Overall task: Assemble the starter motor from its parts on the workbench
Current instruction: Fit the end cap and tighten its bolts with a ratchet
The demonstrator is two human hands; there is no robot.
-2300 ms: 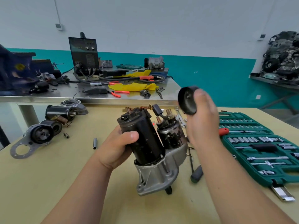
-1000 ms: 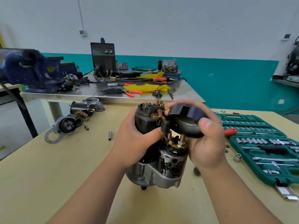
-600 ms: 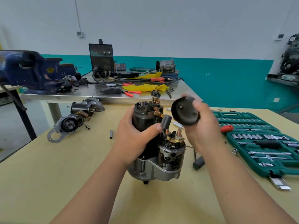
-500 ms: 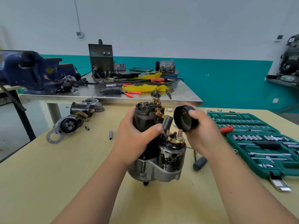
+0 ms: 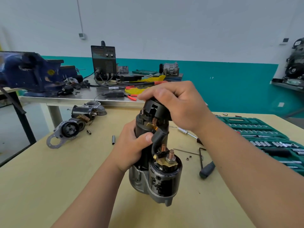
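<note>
Grips the starter motor (image 5: 162,178) upright with the left hand (image 5: 131,150), fingers curled round the black barrel, thumb pressed against the thick cable sleeve at the front. Comes in from the right with the right hand (image 5: 177,104), wrist bent, fingers curled down over the black end cap (image 5: 158,111) and clasping it from above. Differs from half a second ago: no longer holds the cap out beside the barrel with its hollow side facing the camera, but sets it over the top of the barrel, slightly tilted, a notch in its wall facing forward, with brass tabs showing under its rim. Places the cap directly beneath the right palm and just above the left thumb; keeps the motor in the middle of the workbench (image 5: 49,186), nose down, though cannot tell whether touching the surface. Leaves a screwdriver (image 5: 206,170) lying just right of the motor and an open socket set (image 5: 263,134) farther right.
</note>
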